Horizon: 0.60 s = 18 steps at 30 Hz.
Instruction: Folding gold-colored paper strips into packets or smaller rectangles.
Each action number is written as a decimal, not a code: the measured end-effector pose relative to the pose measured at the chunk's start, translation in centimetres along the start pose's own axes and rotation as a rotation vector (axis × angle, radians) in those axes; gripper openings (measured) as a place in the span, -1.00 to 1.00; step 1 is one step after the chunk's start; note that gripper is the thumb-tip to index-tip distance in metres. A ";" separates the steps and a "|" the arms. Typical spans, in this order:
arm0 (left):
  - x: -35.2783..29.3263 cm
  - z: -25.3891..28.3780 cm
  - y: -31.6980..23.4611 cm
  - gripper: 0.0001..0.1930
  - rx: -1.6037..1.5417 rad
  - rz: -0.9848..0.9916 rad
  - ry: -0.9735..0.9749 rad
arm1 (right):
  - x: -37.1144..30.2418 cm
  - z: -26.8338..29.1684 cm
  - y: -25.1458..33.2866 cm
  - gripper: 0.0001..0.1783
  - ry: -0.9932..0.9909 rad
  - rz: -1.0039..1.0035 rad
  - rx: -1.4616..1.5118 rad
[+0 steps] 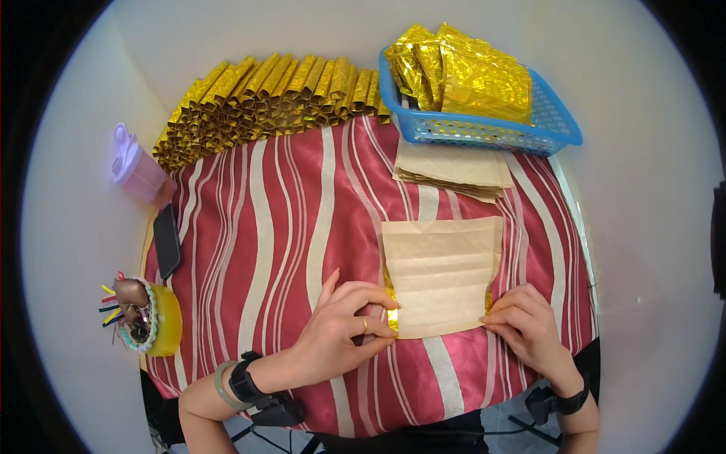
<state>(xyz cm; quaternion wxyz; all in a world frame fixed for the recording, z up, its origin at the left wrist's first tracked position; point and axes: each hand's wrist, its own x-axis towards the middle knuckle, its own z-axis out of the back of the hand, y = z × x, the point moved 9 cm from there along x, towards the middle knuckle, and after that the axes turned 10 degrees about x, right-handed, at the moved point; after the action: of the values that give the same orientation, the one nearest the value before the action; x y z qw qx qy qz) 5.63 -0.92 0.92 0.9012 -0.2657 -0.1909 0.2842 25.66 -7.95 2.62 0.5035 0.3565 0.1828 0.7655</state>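
Note:
A creased sheet of gold foil paper (442, 278) lies tan side up on the striped cloth in front of me, with gold showing along its lower left and right edges. My left hand (344, 329) pinches its lower left edge between thumb and fingers; a ring is on one finger. At the lower right corner, my right hand (525, 325) grips the same sheet with its fingertips. Beyond it is a stack of tan sheets (454, 168), partly under the front of a blue basket (484, 130).
Gold foil packs (488, 79) fill the basket. Many rolled gold tubes (265, 94) are piled at the far left. Along the left side stand a lilac lidded cup (140, 170), a dark phone (167, 242) and a yellow container (168, 321). A red-and-white striped cloth (295, 219) covers the table.

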 end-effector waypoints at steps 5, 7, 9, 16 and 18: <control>0.0 -0.3 0.2 -0.91 -0.025 0.053 0.021 | 0.7 0.2 -0.2 -0.85 0.032 -0.025 -0.028; 0.1 -0.1 0.1 -0.93 -0.008 0.046 -0.004 | 1.0 0.0 -0.4 -0.85 0.060 -0.055 -0.055; 0.2 -0.1 0.1 -0.93 0.006 0.055 -0.010 | 1.3 -0.1 -0.5 -0.85 0.071 -0.067 -0.061; 0.6 -0.1 -0.1 -0.91 0.081 0.097 -0.007 | 1.5 -0.4 -1.1 -0.79 0.084 -0.139 -0.035; 0.9 -0.2 0.1 -0.91 0.063 0.128 -0.009 | 1.5 -0.6 -1.1 -0.78 0.089 -0.144 -0.025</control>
<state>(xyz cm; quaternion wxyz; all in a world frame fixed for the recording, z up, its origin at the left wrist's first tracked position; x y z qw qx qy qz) 6.35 -0.33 0.90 0.8882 -0.2477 -0.1684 0.3484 25.61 -6.07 2.07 0.5530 0.3019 0.2208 0.7446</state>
